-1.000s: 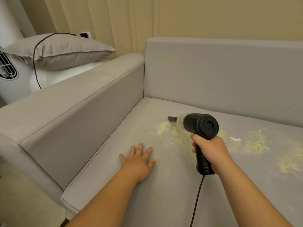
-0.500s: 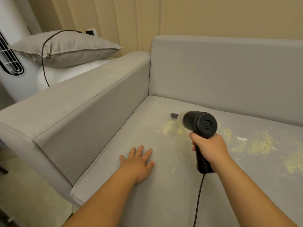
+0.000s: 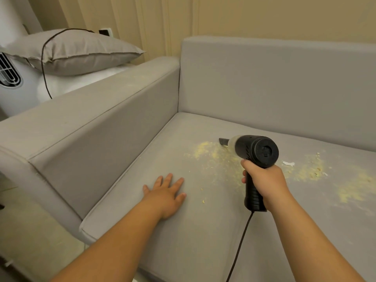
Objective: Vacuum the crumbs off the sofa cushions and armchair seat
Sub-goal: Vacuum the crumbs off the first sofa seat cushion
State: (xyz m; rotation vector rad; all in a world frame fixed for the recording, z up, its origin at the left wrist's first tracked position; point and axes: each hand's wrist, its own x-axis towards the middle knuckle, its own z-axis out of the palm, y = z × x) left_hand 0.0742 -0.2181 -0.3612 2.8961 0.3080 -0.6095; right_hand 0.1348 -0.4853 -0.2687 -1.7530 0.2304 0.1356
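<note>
I grip the black vacuum (image 3: pixel 255 151) by its handle in my right hand (image 3: pixel 264 180), its nozzle down at the yellow crumbs (image 3: pixel 215 157) on the grey sofa cushion (image 3: pixel 183 231). More crumbs trail off to the right. My left hand (image 3: pixel 165 192) lies flat on the cushion, fingers spread, near the armrest (image 3: pixel 91 119). The cord (image 3: pixel 240 245) hangs from the handle.

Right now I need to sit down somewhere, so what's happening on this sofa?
A person is vacuuming crumbs off the grey sofa seat. Their right hand grips a black handheld vacuum by its handle, nozzle down at the yellow crumbs near the backrest. Their left hand rests flat on the cushion. More crumbs and a white scrap still lie to the right.
</note>
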